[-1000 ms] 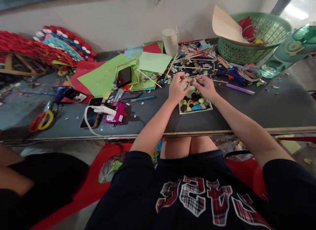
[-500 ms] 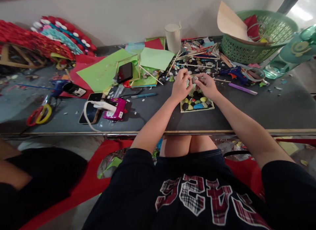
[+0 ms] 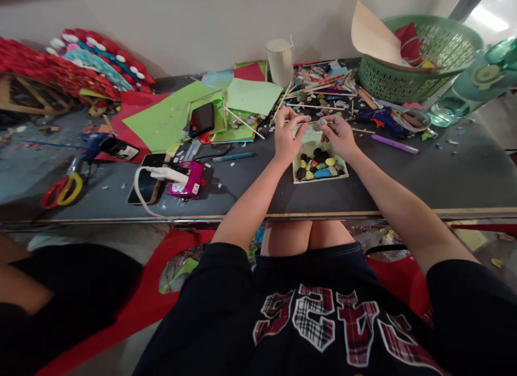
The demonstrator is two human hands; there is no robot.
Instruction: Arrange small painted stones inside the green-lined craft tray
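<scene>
A small grey pebble [image 3: 321, 123] is pinched between the thumb and fingers of my right hand [image 3: 339, 137]. Just to its left, my left hand [image 3: 287, 138] has its thumb and forefinger drawn close together; whatever sits at those fingertips is too small to make out. Below both hands lies a shallow pale-edged frame [image 3: 319, 179]. Its near part is filled with black, yellow-green and grey pebbles and one blue pebble [image 3: 322, 173]. The far part has a pale base, partly covered by my hands.
Loose pebbles and sticks [image 3: 323, 90] are heaped behind the hands. A green basket [image 3: 420, 77], a water bottle [image 3: 472, 88], a blue glue gun [image 3: 377, 117] and a purple pen-like stick [image 3: 395, 144] are right. Left are coloured paper [image 3: 165, 115], a power adapter [image 3: 188, 179], phones and scissors [image 3: 62, 190].
My hands have come apart a little, the left one shifting left and opening its curl. The grey pebble stays with my right hand and shows more clearly. The framed pebbles look unchanged.
</scene>
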